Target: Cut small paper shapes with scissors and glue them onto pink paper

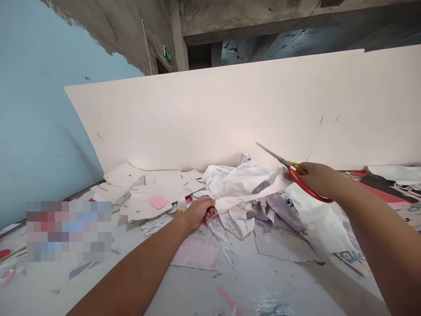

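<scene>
My left hand (pixel 199 212) is closed on one end of a white cloth strip (pixel 245 199). The strip stretches up to the right, to the fingers of my right hand (pixel 317 177). Those fingers are wrapped round scissors (pixel 274 154) with red handles, whose blades point up and left and look closed. Behind and below the strip lies a heap of white fabric (pixel 237 177) with grey-lilac patterned cloth (pixel 284 210) among it. A pale pink cloth rectangle (pixel 196 254) lies flat just below my left hand.
White card pieces (pixel 148 188) are piled to the left, with a small pink square (pixel 158 201) on top. Scraps litter the grey table (pixel 184 294). A white panel (pixel 210 118) stands along the back. Red and black sheets (pixel 378 188) lie at the right.
</scene>
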`<state>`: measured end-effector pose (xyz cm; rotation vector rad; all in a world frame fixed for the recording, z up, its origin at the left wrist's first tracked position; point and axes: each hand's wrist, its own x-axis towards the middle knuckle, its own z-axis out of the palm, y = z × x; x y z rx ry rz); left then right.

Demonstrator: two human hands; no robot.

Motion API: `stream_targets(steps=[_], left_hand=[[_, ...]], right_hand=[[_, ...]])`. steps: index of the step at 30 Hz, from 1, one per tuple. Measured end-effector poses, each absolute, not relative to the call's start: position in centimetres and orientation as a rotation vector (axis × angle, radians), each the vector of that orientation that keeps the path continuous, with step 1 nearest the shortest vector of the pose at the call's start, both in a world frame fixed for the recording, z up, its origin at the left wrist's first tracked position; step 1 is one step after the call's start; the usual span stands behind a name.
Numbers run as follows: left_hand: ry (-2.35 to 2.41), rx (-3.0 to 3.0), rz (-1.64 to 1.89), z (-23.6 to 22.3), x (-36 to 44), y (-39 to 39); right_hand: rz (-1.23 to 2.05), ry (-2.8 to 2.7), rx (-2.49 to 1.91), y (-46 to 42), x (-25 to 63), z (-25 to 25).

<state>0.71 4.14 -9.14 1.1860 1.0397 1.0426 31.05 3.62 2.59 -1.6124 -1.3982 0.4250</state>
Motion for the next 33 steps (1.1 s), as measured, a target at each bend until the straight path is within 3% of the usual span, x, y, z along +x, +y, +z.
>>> stream_targets(steps=[6, 13, 19, 27, 33], left_hand=[[0.988, 1.165, 1.056, -9.1, 0.8, 3.9], [0.977, 1.145, 1.062, -9.1, 0.5, 3.9], [1.050, 1.201, 1.027, -8.9, 0.3, 3.9], [1.241, 1.307, 0.834, -8.0, -0.8, 3.8], [1.348, 1.409, 0.807, -6.5, -1.9, 2.1]], right_hand=[[0.498, -1.603, -1.697, 1.3, 27.7, 3.7], [1.631, -1.545, -1.075, 0.1, 20.0, -1.9], [1.801, -1.416, -1.076, 0.5, 17.9, -6.5], [1.959, -1.252, -1.083, 1.0, 17.9, -7.4], [1.861, -1.289, -1.087, 0.7, 17.3, -8.0]])
